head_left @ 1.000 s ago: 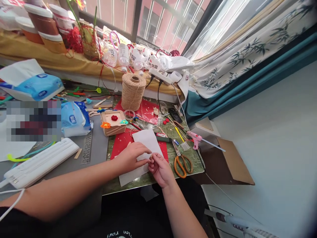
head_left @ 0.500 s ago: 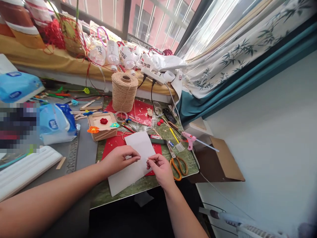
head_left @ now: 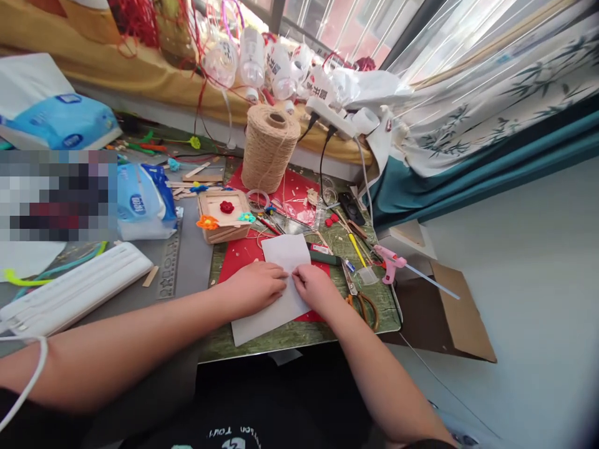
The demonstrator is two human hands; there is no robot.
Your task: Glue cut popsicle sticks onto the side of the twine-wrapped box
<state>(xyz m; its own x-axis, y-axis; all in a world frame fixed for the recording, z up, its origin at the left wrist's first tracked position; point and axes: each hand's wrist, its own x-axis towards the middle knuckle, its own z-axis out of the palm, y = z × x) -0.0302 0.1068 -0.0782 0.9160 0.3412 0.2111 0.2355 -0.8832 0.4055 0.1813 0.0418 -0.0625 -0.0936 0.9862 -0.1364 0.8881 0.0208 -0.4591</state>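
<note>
A sheet of white paper (head_left: 264,324) lies aslant over a red sheet (head_left: 236,257) near the table's front edge. Palm down on the paper rests my left hand (head_left: 256,288), fingers stretched out towards the right. Close beside its fingertips, my right hand (head_left: 317,288) is curled on the paper's right part; whatever its fingers may hold is hidden. Behind the paper stands a small wooden-stick box (head_left: 227,232) decorated with a red flower (head_left: 227,207), an orange flower (head_left: 206,222) and a turquoise flower (head_left: 246,217).
A twine spool (head_left: 270,149) stands at the back. Right of the paper lie orange-handled scissors (head_left: 362,304), a yellow tool (head_left: 356,249) and a pink glue gun (head_left: 390,262). Tissue packs (head_left: 143,206), a ruler (head_left: 169,265) and a white case (head_left: 88,284) are on the left.
Both hands have come down onto the paper. My left hand has flattened, and my right hand has gone from a pinch to a tighter curl. The view has shifted, moving the scene rightwards and up.
</note>
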